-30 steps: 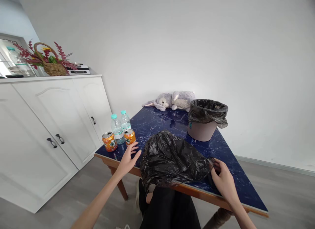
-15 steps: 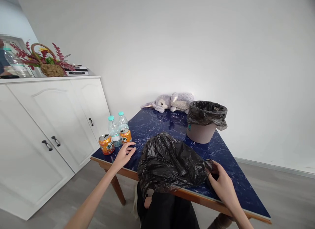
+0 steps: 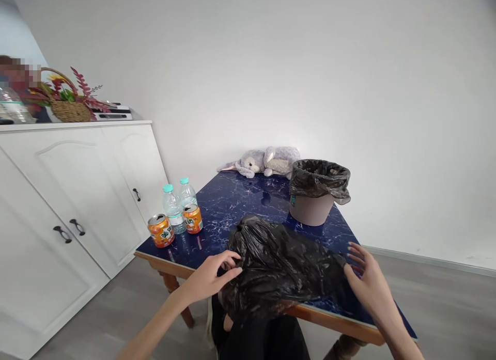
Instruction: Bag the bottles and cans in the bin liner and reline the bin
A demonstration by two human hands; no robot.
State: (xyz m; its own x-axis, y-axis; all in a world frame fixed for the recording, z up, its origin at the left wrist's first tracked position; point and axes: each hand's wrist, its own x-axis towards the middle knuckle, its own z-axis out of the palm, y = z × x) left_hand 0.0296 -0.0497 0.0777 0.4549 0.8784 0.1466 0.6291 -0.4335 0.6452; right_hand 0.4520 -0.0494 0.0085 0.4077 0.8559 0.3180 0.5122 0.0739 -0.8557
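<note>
A crumpled black plastic bag (image 3: 282, 262) lies across the table's front edge, part of it hanging down over my lap. My left hand (image 3: 213, 275) is at the bag's left side, thumb and fingers apart and curved around its edge; I cannot tell how firmly they touch. At the bag's right end, my right hand (image 3: 368, 282) has its fingers spread, with the thumb close to the plastic. Beyond the bag stands a greyish-pink trash bin (image 3: 310, 210) with a black liner (image 3: 320, 184) folded over its rim.
Two orange cans (image 3: 160, 231) and two clear bottles with teal caps (image 3: 172, 210) stand at the left of the blue marbled table (image 3: 217, 200). A plush rabbit (image 3: 267, 161) lies at the back. A white cabinet (image 3: 77, 179) bears a flower basket (image 3: 72, 111); a person is behind it.
My left hand has moved right, from beside the cans to the bag's left edge. My right hand has loosened from the bag's right end and spread its fingers. The bag lies flatter.
</note>
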